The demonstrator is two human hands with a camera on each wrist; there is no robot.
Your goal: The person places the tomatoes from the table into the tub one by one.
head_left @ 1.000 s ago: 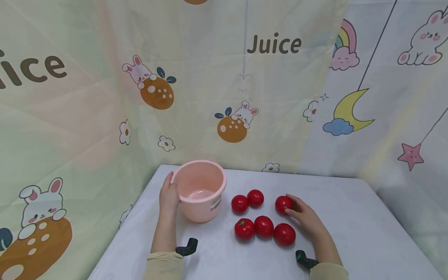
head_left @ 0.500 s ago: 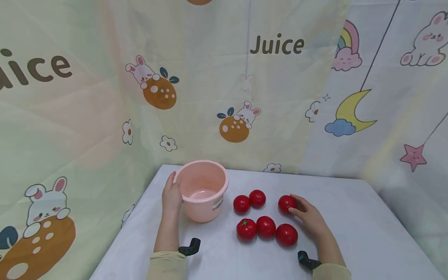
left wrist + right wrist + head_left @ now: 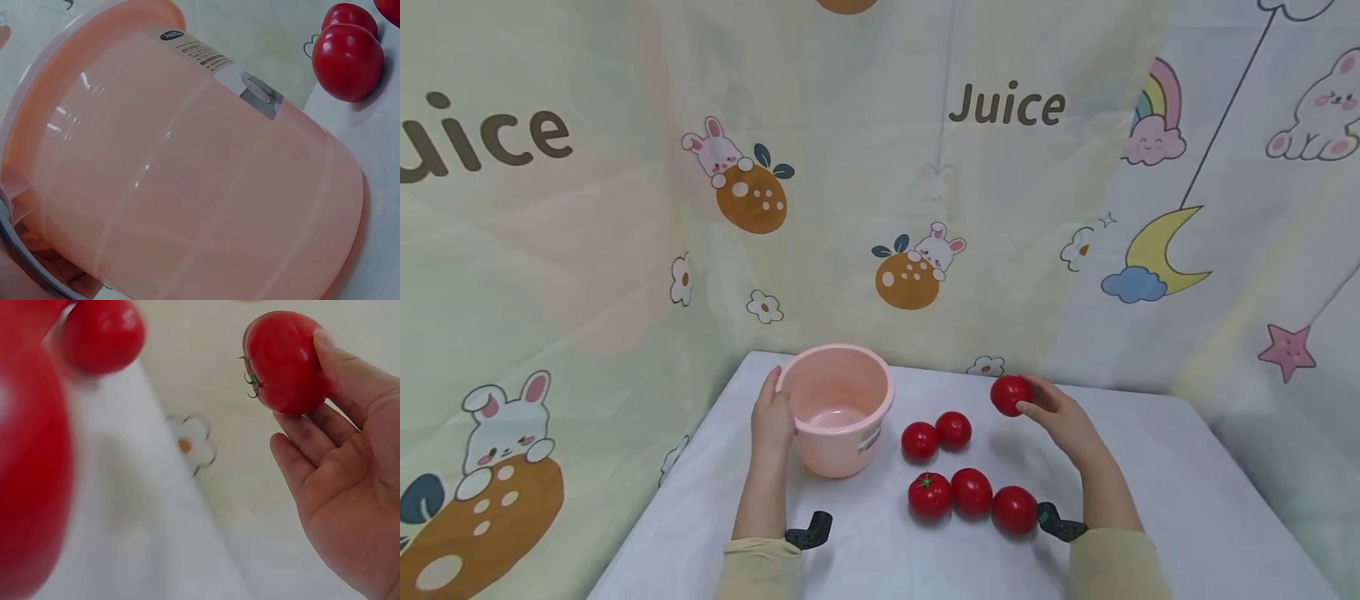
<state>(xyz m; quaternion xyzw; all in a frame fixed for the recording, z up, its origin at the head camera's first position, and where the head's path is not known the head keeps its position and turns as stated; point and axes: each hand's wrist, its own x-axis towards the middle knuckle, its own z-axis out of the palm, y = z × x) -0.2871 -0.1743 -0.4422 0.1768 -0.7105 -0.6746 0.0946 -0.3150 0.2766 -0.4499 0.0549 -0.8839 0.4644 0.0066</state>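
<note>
A pink plastic bucket (image 3: pixel 838 454) stands upright on the left part of the table, its label (image 3: pixel 219 69) facing right. My left hand (image 3: pixel 772 421) grips its rim on the left side; in the left wrist view the fingers are mostly hidden by the rim. Above the table, my right hand (image 3: pixel 1060 421) pinches a red tomato (image 3: pixel 1010 395) between thumb and fingers. The right wrist view shows that tomato's green stem (image 3: pixel 253 381) pointing left. Two tomatoes (image 3: pixel 953 431) sit just right of the bucket, and a row of three more tomatoes (image 3: pixel 972 492) lies nearer to me.
A white cloth covers the table (image 3: pixel 1112 442). Printed curtains (image 3: pixel 820 167) with rabbits and the word Juice hang right behind and beside it. Black wrist mounts (image 3: pixel 808 531) stick out from both forearms.
My right hand has lifted the tomato off the table, upward and away from me. The left hand stays on the bucket's rim. The head view has shifted slightly.
</note>
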